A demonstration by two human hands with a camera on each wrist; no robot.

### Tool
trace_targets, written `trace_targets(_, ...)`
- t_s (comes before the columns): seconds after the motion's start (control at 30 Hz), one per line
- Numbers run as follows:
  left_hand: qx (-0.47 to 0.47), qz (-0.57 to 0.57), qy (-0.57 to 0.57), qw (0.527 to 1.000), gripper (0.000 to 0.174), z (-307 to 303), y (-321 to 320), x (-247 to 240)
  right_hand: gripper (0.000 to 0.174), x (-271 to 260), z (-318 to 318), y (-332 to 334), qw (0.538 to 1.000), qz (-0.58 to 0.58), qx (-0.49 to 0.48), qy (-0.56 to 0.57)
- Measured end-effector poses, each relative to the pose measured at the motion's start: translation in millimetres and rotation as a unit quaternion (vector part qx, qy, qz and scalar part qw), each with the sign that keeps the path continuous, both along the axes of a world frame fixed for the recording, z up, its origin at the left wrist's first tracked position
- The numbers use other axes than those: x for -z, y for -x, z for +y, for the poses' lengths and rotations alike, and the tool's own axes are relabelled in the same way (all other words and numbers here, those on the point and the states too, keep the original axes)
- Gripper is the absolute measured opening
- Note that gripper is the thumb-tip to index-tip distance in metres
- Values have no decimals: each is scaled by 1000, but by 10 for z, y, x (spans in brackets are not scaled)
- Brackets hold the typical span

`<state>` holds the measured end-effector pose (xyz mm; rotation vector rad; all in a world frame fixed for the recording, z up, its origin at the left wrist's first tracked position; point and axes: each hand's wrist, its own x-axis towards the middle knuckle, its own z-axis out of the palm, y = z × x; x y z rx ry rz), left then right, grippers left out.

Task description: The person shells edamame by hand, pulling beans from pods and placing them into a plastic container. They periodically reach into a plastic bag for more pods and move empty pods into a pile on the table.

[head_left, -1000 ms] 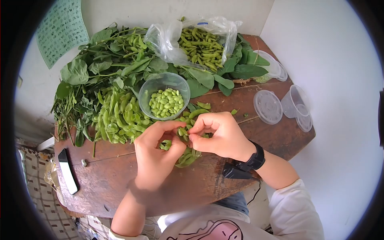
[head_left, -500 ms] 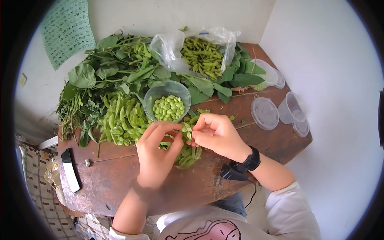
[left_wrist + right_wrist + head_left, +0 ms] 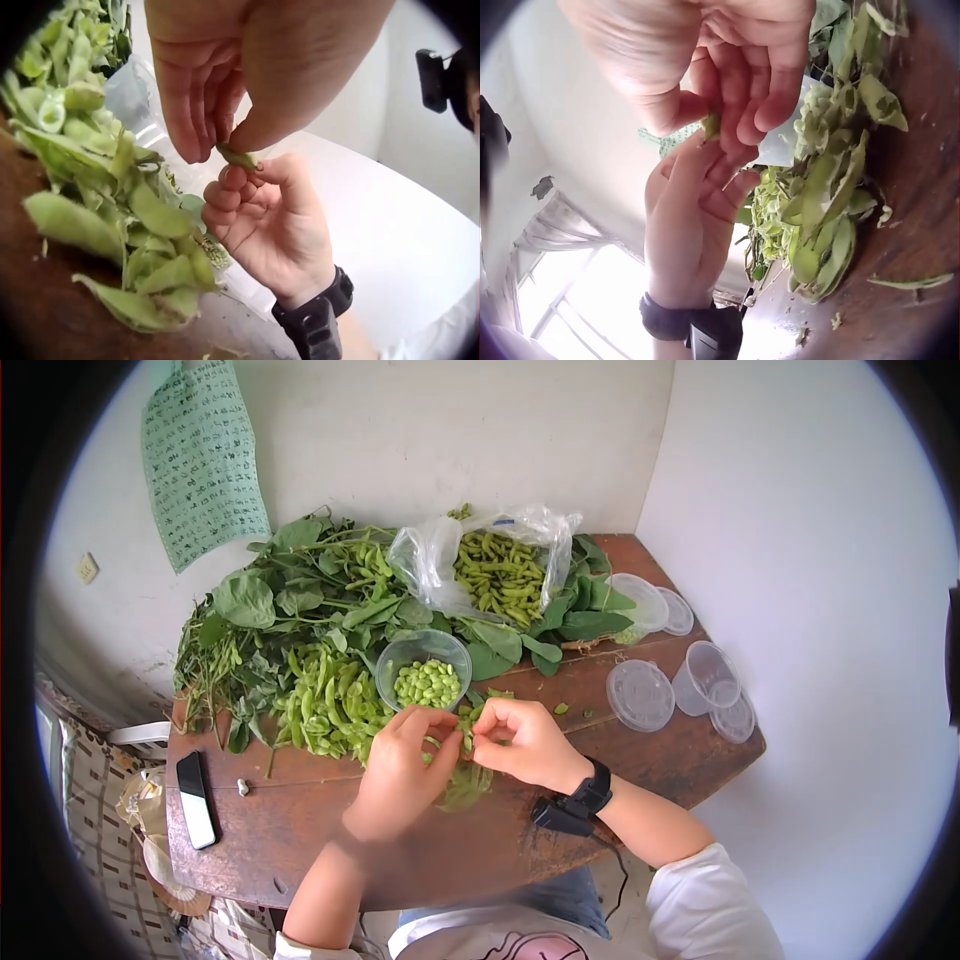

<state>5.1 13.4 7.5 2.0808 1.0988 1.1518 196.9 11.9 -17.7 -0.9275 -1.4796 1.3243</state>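
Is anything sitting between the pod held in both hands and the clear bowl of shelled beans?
Nothing visible does. The left hand and right hand pinch the pod just in front of the bowl, whose top is open. Empty shells lie on the table under the hands.

Only a green tip of the pod (image 3: 238, 157) shows between the left hand (image 3: 255, 67) and right hand (image 3: 274, 225); their fingers cover the rest. From the head camera it is too small to make out between them. The left hand is cut off at the top edge of its wrist view.
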Motion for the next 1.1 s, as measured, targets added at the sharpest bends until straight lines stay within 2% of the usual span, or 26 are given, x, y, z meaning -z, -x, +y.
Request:
trace_targets(0.13, -6, 31, -22, 999, 13, 56, -4, 43, 13, 31, 17, 21, 999, -21, 20, -20)
trace_targets(0.2, -14, 45, -48, 998, 11, 68, -18, 16, 13, 11, 27, 17, 999, -16, 42, 22)
trace_targets(0.27, -41, 15, 15, 999, 9, 94, -30, -62, 13, -7, 21, -2, 997, -9, 58, 48)
trace_targets(0.3, -40, 15, 12, 999, 9, 138, -22, -89, 13, -21, 38, -5, 995, 0, 73, 73)
trace_targets(0.4, -135, 38, -90, 986, 9, 320, 61, -110, 13, -34, 64, -31, 994, 1, 93, 58)
trace_targets(0.47, -164, 109, -97, 976, 11, 418, 116, -72, 12, 2, 69, -37, 993, -18, 110, 43)
trace_targets(0.57, -179, 78, -149, 969, 14, 315, -7, -162, 10, 39, 112, -41, 991, -45, 129, -4)
trace_targets(0.6, -178, 79, -148, 970, 14, 244, -42, -198, 10, 58, 106, -41, 989, -53, 136, -26)
trace_targets(0.63, -136, 54, -132, 980, 14, 157, -76, -226, 10, 67, 105, -35, 989, -53, 137, -22)
trace_targets(0.7, -79, 29, -135, 987, 14, 78, -127, -179, 9, 69, 112, -10, 991, 40, 126, -16)
trace_targets(0.8, -90, 78, -147, 982, 13, 55, -174, -111, 10, 56, 100, 16, 990, 73, 117, -9)
trace_targets(0.97, -81, 96, -157, 979, 18, 71, -145, -84, 11, 47, 94, -5, 994, 46, 93, -15)
trace_targets(1.1, -40, 48, -47, 997, 17, 89, -75, -141, 13, -5, 82, -28, 998, 37, 45, -19)
